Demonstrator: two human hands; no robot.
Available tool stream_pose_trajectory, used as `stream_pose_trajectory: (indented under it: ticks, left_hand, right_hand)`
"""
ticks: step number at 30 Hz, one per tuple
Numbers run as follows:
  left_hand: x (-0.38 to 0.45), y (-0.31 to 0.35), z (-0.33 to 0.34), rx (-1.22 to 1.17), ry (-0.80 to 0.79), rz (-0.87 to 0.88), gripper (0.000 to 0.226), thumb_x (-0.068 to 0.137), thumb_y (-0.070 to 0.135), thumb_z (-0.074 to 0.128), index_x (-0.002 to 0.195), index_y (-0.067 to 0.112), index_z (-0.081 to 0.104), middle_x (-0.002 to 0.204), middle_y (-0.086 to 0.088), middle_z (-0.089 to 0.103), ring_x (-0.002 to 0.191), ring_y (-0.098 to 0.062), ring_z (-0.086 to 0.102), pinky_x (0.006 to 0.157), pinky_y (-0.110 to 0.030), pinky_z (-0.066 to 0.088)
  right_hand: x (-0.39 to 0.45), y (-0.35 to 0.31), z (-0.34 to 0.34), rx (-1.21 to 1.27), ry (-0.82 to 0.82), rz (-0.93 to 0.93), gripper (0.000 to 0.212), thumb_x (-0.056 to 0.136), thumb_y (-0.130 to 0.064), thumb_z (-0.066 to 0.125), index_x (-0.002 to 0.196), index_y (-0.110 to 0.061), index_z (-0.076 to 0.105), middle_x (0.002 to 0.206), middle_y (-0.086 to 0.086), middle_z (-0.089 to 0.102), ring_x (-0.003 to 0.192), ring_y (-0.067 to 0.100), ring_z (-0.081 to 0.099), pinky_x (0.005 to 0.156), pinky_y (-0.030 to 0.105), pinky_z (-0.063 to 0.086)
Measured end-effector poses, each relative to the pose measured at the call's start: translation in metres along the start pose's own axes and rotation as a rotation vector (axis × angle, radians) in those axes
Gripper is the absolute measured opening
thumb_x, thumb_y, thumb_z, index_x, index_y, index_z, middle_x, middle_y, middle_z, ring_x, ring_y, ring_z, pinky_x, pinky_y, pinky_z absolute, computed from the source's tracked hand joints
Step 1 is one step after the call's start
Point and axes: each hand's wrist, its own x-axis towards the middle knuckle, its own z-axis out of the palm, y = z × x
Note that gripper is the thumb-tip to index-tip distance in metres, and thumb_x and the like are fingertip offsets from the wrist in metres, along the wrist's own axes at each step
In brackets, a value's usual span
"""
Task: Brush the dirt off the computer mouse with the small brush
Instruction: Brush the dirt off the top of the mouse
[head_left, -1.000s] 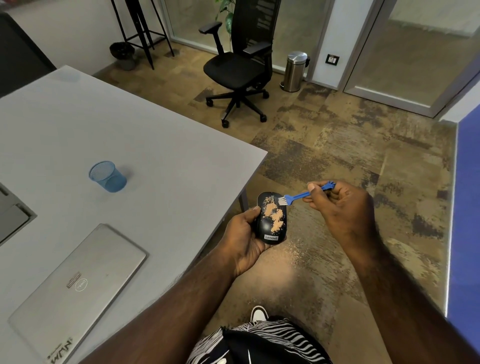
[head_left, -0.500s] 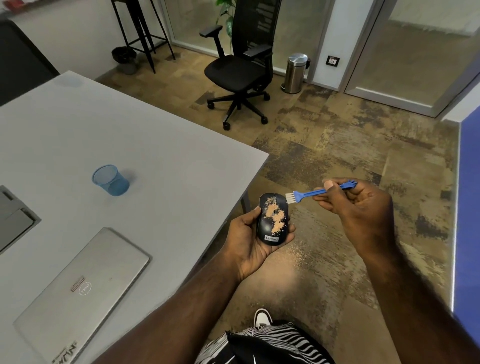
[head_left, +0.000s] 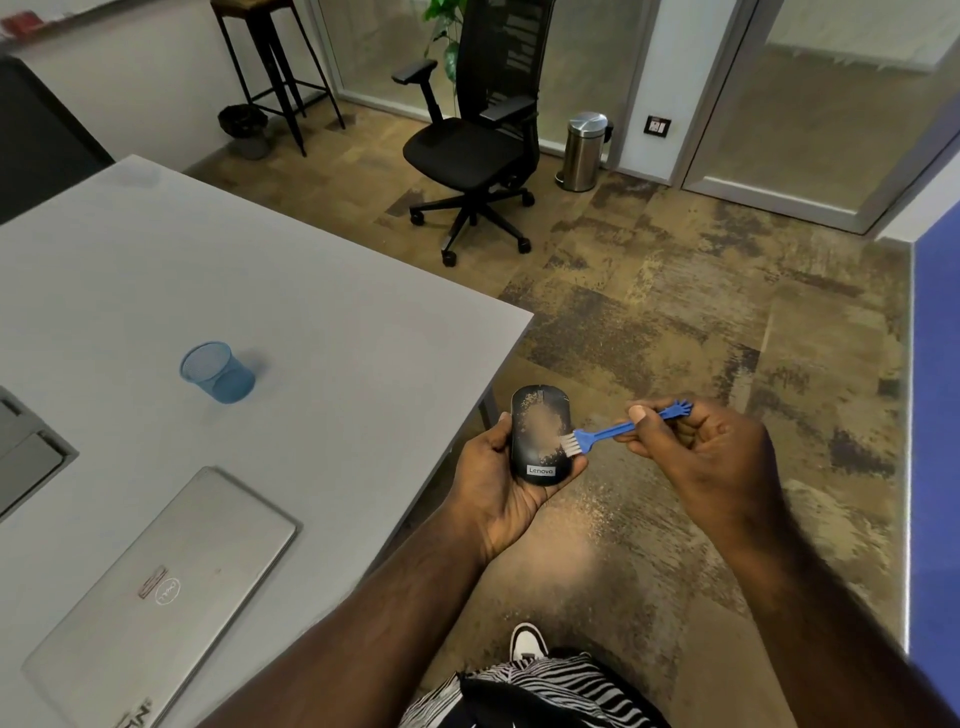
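Over the carpet beside the grey tabletop (head_left: 322, 312), brushing is mid-stroke.
My left hand (head_left: 498, 483) cradles the dusty computer mouse (head_left: 540, 436); my right hand (head_left: 696, 447) pinches the small brush (head_left: 602, 434), bristles on its right edge. Next, I judge, sweep across the tan dirt.

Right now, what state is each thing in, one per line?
Black computer mouse: held off the table edge, tan dust on top.
Small blue brush: bristles on the mouse.
Left hand: cradles the mouse.
Right hand: pinches the brush handle.
Silver laptop: closed, flat on the grey table.
Blue mesh cup: upright.
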Motion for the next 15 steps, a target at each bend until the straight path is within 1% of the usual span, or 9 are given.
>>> stream_pose_trajectory:
  ticks: [1,2,4,5,7,9,11,13,15]
  left_hand:
    - [0.0,0.0,0.001,0.005,0.0,-0.01,0.051,0.102,0.036,0.031,0.111,-0.004,0.061,0.103,-0.028,0.07,0.083,-0.039,0.07,0.072,-0.05,0.058]
    - [0.0,0.0,0.002,0.012,0.001,-0.025,0.053,0.102,0.037,0.03,0.115,-0.006,0.059,0.106,-0.03,0.067,0.086,-0.04,0.067,0.074,-0.049,0.058]
    - [-0.001,0.0,0.003,0.023,0.007,-0.048,0.056,0.102,0.037,0.029,0.12,-0.008,0.055,0.109,-0.032,0.062,0.09,-0.04,0.062,0.077,-0.047,0.057]
    - [-0.001,0.0,0.003,0.024,0.01,-0.051,0.056,0.102,0.037,0.029,0.121,-0.009,0.054,0.109,-0.032,0.062,0.091,-0.039,0.061,0.077,-0.047,0.057]
    - [0.0,0.0,0.004,0.03,0.015,-0.047,0.055,0.102,0.037,0.03,0.123,-0.008,0.054,0.108,-0.032,0.063,0.089,-0.039,0.062,0.076,-0.046,0.058]
    - [0.0,-0.001,0.005,0.05,0.019,-0.042,0.054,0.102,0.037,0.03,0.12,-0.007,0.055,0.104,-0.032,0.066,0.087,-0.04,0.063,0.075,-0.046,0.058]
    - [0.0,-0.001,0.005,0.059,0.018,-0.041,0.054,0.102,0.037,0.03,0.12,-0.007,0.056,0.101,-0.031,0.067,0.087,-0.04,0.063,0.075,-0.046,0.058]
    - [0.0,-0.002,0.005,0.068,0.023,-0.041,0.056,0.102,0.037,0.029,0.124,-0.009,0.053,0.103,-0.03,0.065,0.089,-0.039,0.062,0.076,-0.047,0.058]
    - [0.0,-0.002,0.005,0.07,0.03,-0.044,0.056,0.102,0.037,0.03,0.127,-0.009,0.051,0.103,-0.029,0.065,0.091,-0.038,0.062,0.077,-0.046,0.057]
  right_hand:
    - [0.001,0.001,0.0,-0.01,0.014,-0.001,0.027,0.09,-0.026,0.071,0.087,-0.053,0.073,0.073,0.008,0.075,0.067,0.042,0.072,0.055,0.056,0.058]
    - [0.002,0.001,-0.001,-0.021,0.028,-0.001,0.024,0.09,-0.027,0.07,0.087,-0.051,0.073,0.074,0.004,0.076,0.067,0.038,0.074,0.056,0.056,0.059]
    - [0.004,0.002,-0.003,-0.046,0.053,-0.007,0.018,0.09,-0.028,0.07,0.09,-0.047,0.071,0.08,-0.011,0.077,0.068,0.027,0.076,0.058,0.054,0.06]
    - [0.005,0.002,-0.004,-0.045,0.063,-0.01,0.017,0.09,-0.03,0.07,0.09,-0.047,0.071,0.08,-0.013,0.077,0.067,0.03,0.075,0.057,0.055,0.06]
    - [0.004,0.002,-0.004,-0.03,0.072,-0.018,0.017,0.089,-0.033,0.069,0.088,-0.05,0.072,0.079,-0.005,0.077,0.065,0.037,0.073,0.054,0.057,0.058]
    - [0.004,0.0,-0.003,-0.034,0.059,-0.036,0.022,0.089,-0.032,0.07,0.087,-0.054,0.071,0.073,0.004,0.075,0.063,0.041,0.072,0.052,0.059,0.057]
    - [0.006,0.001,-0.001,-0.058,0.055,-0.017,0.024,0.09,-0.027,0.071,0.086,-0.051,0.07,0.072,0.001,0.075,0.064,0.041,0.072,0.053,0.061,0.057]
    - [0.01,0.004,-0.002,-0.067,0.077,0.015,0.022,0.091,-0.024,0.071,0.09,-0.046,0.068,0.073,-0.012,0.076,0.066,0.033,0.075,0.057,0.059,0.059]
    - [0.013,0.006,-0.003,-0.043,0.108,0.015,0.02,0.091,-0.024,0.072,0.091,-0.043,0.068,0.077,-0.019,0.076,0.068,0.018,0.077,0.061,0.051,0.062]
